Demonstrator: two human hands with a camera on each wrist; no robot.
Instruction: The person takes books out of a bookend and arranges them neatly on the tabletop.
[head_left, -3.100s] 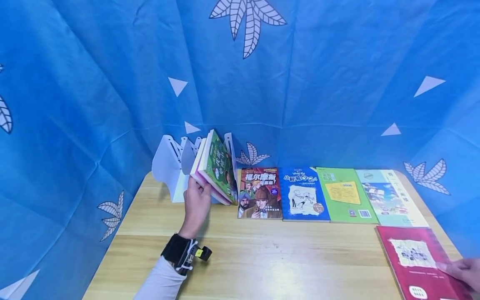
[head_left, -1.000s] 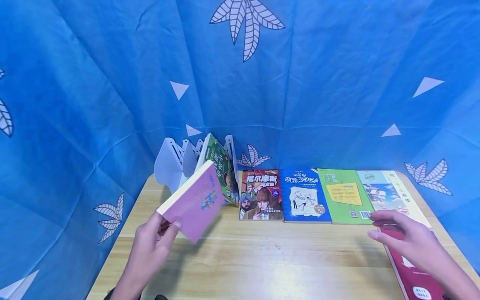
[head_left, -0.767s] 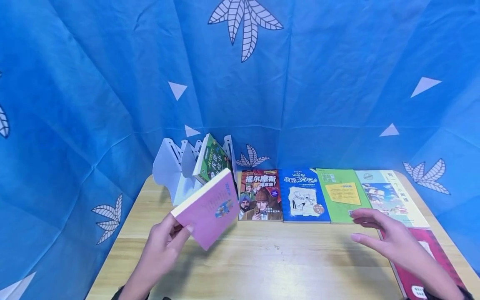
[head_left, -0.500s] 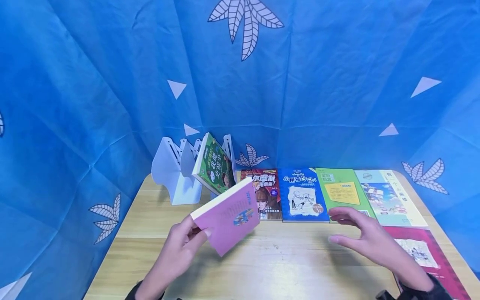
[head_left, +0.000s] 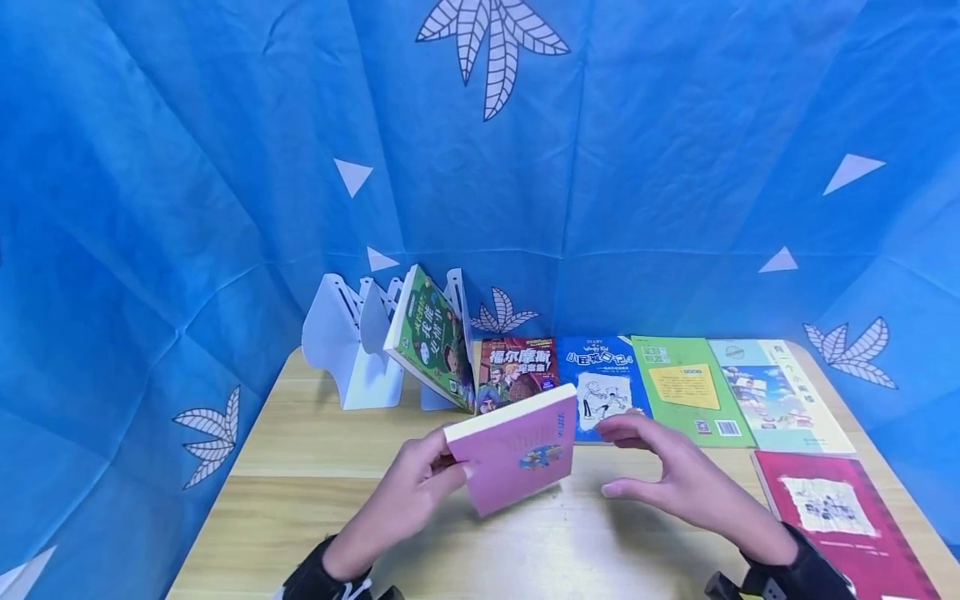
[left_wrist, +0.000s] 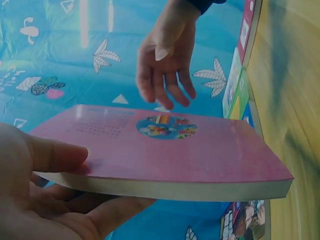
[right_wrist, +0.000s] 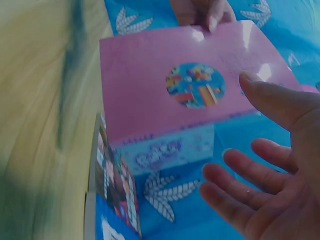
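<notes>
I hold the thin pink paperback book point(head_left: 517, 450) in my left hand point(head_left: 408, 500), thumb on the cover, fingers curled under its left edge. It has travelled right from the white slotted book rack point(head_left: 348, 342) and now floats above the wooden table's point(head_left: 315, 450) near middle. My right hand point(head_left: 678, 483), fingers spread and empty, has closed in just beside its right edge, so a handover looks close.

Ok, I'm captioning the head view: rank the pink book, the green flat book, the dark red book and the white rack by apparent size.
1. Dark red book, though cut off by the frame.
2. Pink book and green flat book, too alike; the pink is nearer.
3. White rack, partly hidden.
</notes>
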